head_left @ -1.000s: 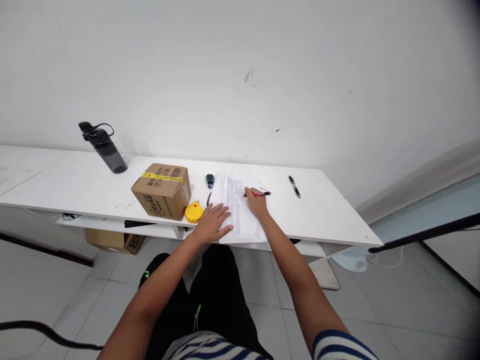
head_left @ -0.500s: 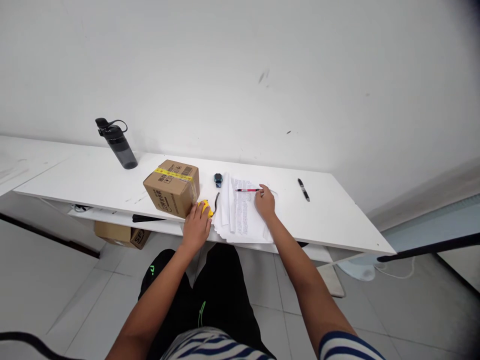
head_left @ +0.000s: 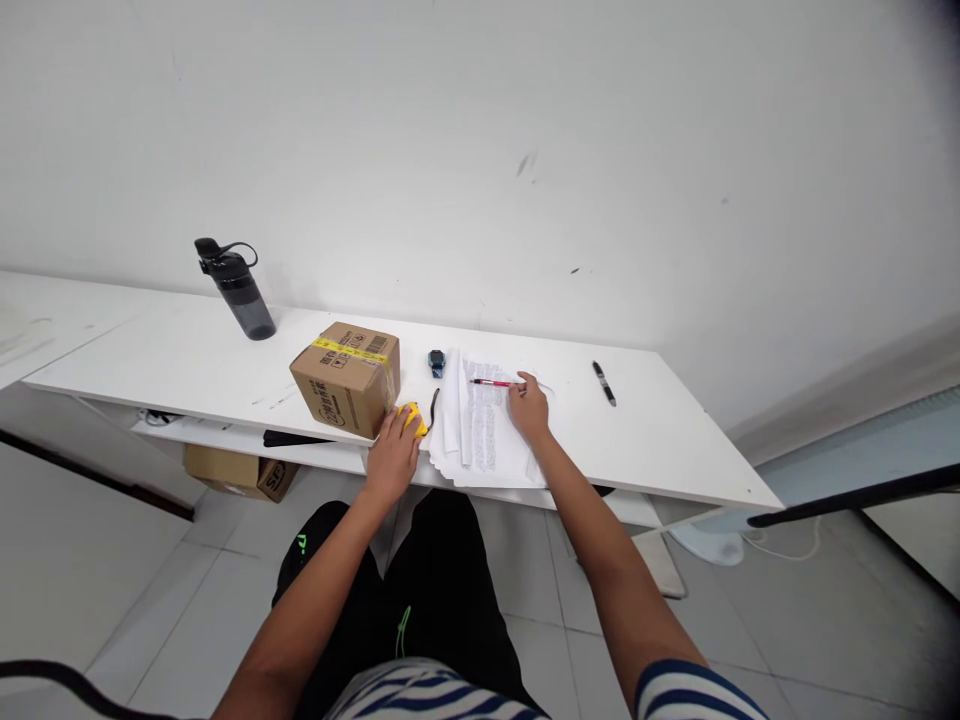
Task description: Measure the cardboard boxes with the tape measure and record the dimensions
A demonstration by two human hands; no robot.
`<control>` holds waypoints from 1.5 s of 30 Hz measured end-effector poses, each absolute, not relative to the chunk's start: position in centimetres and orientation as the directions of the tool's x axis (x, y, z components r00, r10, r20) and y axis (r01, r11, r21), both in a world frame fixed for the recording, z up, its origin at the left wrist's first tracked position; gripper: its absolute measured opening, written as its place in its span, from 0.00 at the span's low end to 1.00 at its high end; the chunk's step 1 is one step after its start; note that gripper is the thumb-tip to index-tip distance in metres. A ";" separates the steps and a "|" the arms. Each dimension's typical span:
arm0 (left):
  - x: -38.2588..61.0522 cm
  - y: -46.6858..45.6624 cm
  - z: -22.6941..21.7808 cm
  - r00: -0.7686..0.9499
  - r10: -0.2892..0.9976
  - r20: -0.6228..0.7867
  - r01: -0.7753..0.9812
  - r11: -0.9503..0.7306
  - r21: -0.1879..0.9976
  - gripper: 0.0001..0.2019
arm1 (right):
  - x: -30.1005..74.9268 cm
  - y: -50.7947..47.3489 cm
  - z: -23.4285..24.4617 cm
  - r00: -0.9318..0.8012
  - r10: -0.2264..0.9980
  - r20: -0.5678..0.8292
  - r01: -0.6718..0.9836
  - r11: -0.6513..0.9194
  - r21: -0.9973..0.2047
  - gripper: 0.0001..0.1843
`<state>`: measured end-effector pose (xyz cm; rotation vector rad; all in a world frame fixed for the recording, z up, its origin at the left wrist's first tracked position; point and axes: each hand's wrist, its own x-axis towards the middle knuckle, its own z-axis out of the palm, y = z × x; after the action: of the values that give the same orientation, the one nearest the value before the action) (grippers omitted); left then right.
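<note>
My left hand is closed over a yellow tape measure with a black wrist strap, at the table's front edge beside the taped cardboard box. To its right lies a stack of papers covered in dense writing, its left sheets folded over. Above the upper part of the page, my right hand grips the end of a red pen. The pen lies nearly level, its dark tip toward the left. My right fingertips are partly hidden by the hand.
A blue smartwatch lies behind the papers. To the right is a black pen. A dark water bottle stands at the back left of the white table. Another cardboard box is below the shelf, near the floor.
The view has shifted slightly. Both hands stay nearly where they were, the left on the tape measure and the right at the red pen.
</note>
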<state>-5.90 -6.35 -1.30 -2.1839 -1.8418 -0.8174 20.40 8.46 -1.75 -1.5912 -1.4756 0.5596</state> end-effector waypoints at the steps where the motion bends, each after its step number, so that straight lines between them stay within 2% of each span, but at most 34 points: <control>1: -5.9 -6.3 -1.3 0.087 0.858 0.505 0.952 -0.221 0.212 0.20 | 20.4 8.4 -1.7 0.196 0.954 0.226 0.560 0.080 -0.824 0.28; 23: -5.9 -6.4 -1.1 0.085 0.865 0.495 0.949 -0.222 0.226 0.20 | 20.4 8.0 -1.3 0.200 0.957 0.209 0.566 0.062 -0.822 0.27; 33: -5.7 -6.6 -0.3 0.122 0.874 0.471 0.970 -0.207 0.132 0.20 | 20.4 8.1 -1.4 0.208 0.956 0.208 0.541 0.064 -0.838 0.28; 45: -5.7 -6.6 0.0 0.120 0.869 0.480 0.974 -0.196 0.111 0.19 | 20.4 7.9 -1.1 0.215 0.953 0.214 0.539 0.067 -0.840 0.29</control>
<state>-5.66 -6.57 -0.02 -2.1656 -1.8258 -0.6639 20.37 7.90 -1.14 -1.5924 -1.4419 0.5809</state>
